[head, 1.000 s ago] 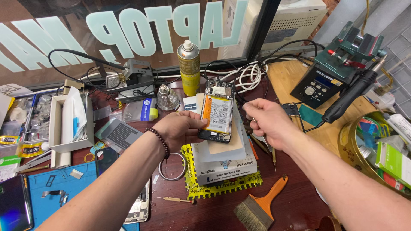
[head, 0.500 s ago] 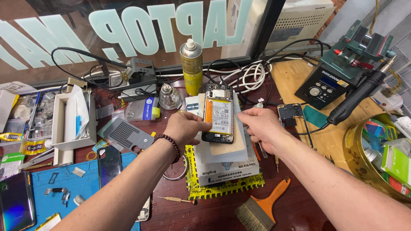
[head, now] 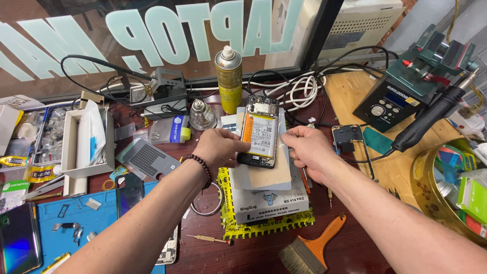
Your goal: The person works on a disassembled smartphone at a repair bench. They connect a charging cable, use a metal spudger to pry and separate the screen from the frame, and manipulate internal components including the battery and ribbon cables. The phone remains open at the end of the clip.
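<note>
Both hands pinch the opened phone (head: 259, 133): left hand (head: 221, 147) at its 9 o'clock edge, right hand (head: 306, 150) at 3 o'clock, phone lying on the heating pad (head: 264, 175). Advisable: grip edges only, keep fingers off the orange battery (head: 258, 134), hold it flat.

An opened phone (head: 259, 133) with its battery showing lies on a pale pad (head: 264, 175) over a white box. The left hand (head: 220, 148) grips the phone's lower left edge; the right hand (head: 307, 152) rests at its right side. A yellow spray can (head: 229, 78) stands behind, an orange brush (head: 310, 247) lies in front, near a small screwdriver (head: 210, 238)
</note>
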